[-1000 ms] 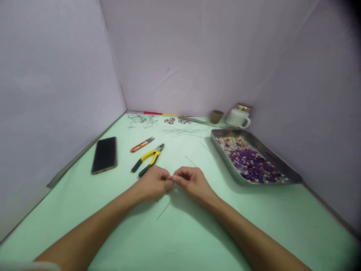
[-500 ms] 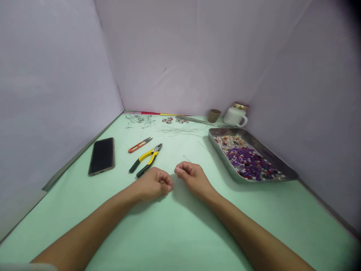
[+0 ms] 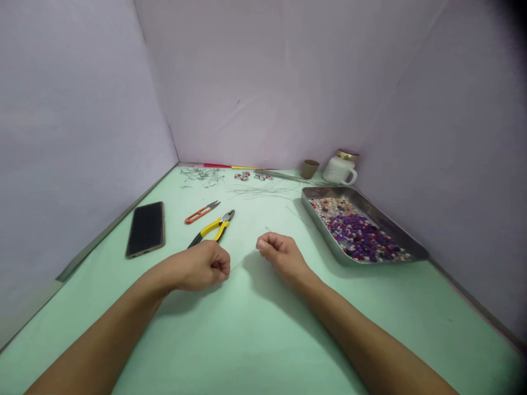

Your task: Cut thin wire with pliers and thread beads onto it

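A thin wire (image 3: 236, 267) runs from the fingers of my left hand (image 3: 201, 266) toward my right hand (image 3: 281, 253). Both hands are closed in a pinch on it, held apart over the middle of the table. A short, bent end of wire shows just beyond my right fingertips. Whether any bead sits on the wire is too small to tell. Partly behind my left hand lie yellow-and-black pliers (image 3: 223, 221), jaws pointing away. Orange thread snips (image 3: 201, 213) rest a little farther back.
On the right stands a metal tray (image 3: 329, 241) of mixed beads (image 3: 358, 233). A phone (image 3: 146, 229) lies left. Toward the back are loose wires (image 3: 263, 190), wire scraps (image 3: 201, 174), two beaded pieces (image 3: 242, 176), a brown cup (image 3: 309, 169) and a white lidded mug (image 3: 340, 169).
My left hand has moved left, away from my right hand, and now covers the pliers' handles more. A stretch of wire now shows between the hands. The right hand stays nearly in place.
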Demonstrator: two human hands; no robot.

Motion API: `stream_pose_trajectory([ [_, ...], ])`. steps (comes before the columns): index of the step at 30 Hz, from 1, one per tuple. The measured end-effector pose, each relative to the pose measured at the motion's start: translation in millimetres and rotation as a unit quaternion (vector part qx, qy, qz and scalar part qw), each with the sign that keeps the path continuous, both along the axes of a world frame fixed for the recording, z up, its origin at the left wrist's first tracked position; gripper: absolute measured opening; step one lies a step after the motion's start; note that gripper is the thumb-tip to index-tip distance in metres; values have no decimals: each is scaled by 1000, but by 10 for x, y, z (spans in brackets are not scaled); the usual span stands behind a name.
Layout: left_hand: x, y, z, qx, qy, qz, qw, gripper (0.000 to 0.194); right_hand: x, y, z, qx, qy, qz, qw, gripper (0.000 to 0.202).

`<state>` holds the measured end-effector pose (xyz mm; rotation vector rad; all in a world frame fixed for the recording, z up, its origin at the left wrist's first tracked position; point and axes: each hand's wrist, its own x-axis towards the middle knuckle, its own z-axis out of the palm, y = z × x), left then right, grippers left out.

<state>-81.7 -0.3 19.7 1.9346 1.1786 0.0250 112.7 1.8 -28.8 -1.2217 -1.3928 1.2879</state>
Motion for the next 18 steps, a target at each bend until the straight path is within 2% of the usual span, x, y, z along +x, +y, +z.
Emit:
stream_pose_trajectory([
  [3, -125, 68, -11, 23, 66, 4, 998, 10, 89, 97, -27, 6, 25, -80, 996, 21],
  [6, -222, 166, 2, 76, 125, 61, 987, 10, 135, 150, -34, 0, 32, -96, 995, 21],
  [8, -229, 211, 29, 119, 106, 142, 977, 11, 104, 122, -19, -21, 18, -68, 997, 20],
  [11, -130, 187, 46, 122, -15, 249, 961, 18, -6, 10, 9, -58, 9, -15, 998, 20],
  [13, -11, 118, 6, 82, -86, 240, 963, 23, -77, -68, 14, -72, 16, 23, 997, 20],
  [16, 167, 13, -121, 49, -135, 159, 977, 21, -132, -132, -1, -77, 38, 69, 994, 21],
  [18, 243, -19, -202, 19, -158, 155, 975, 18, -136, -136, -12, -78, 59, 87, 991, 22],
])
